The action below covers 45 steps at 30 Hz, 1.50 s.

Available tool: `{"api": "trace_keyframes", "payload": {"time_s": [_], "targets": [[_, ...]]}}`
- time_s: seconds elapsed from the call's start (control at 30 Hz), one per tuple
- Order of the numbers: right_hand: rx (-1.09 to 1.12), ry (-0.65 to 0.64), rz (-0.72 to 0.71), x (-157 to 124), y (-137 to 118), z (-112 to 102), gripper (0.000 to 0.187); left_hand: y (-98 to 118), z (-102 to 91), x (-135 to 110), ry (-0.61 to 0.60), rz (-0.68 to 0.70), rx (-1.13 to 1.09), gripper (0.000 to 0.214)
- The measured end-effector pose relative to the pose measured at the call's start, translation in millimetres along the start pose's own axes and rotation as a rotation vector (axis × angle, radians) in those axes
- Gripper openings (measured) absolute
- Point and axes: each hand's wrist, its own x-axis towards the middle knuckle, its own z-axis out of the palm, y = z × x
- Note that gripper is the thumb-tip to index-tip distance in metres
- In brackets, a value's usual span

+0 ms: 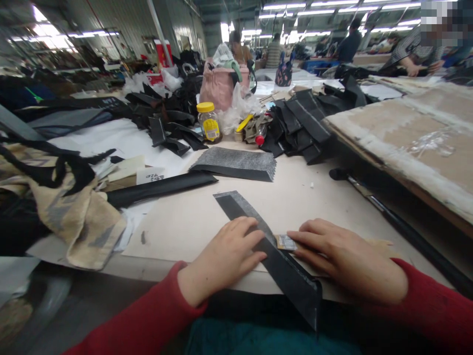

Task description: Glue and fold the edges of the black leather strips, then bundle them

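A long black fabric strip (284, 271) lies diagonally on the table (295, 197), its near end hanging over the front edge. My left hand (223, 256) rests flat on the strip's left side, fingers stretched out together. My right hand (347, 259) lies flat to the right of the strip, fingertips touching it beside a small tan label piece (285, 242). Both arms wear red sleeves.
A grey fabric stack (236, 163) and a black strip (158, 188) lie further back. A yellow-lidded jar (209, 121), pink bag (219, 86) and piles of black pieces (299, 125) stand behind. Patterned cloth (70, 212) lies left, a board (414, 138) right. People work in the background.
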Motion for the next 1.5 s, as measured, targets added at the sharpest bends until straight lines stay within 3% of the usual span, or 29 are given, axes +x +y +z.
{"api": "trace_keyframes", "payload": {"time_s": [0.6,0.83,1.1,1.5], "targets": [[-0.061,0.071,-0.071,38.0,-0.7,1.1,0.022,-3.3,1.6,-0.6,0.05,0.035,-0.05,0.029],[-0.086,0.01,-0.087,49.7,-1.0,-1.4,0.024,-16.3,-10.3,2.6,-0.005,0.074,-0.179,0.025],[-0.062,0.037,-0.085,47.4,0.7,0.6,0.023,-38.6,-15.2,11.7,0.006,0.08,0.056,0.025],[-0.065,0.032,-0.075,69.7,1.7,3.1,0.025,-41.4,-12.1,10.2,-0.002,0.073,0.057,0.027]]}}
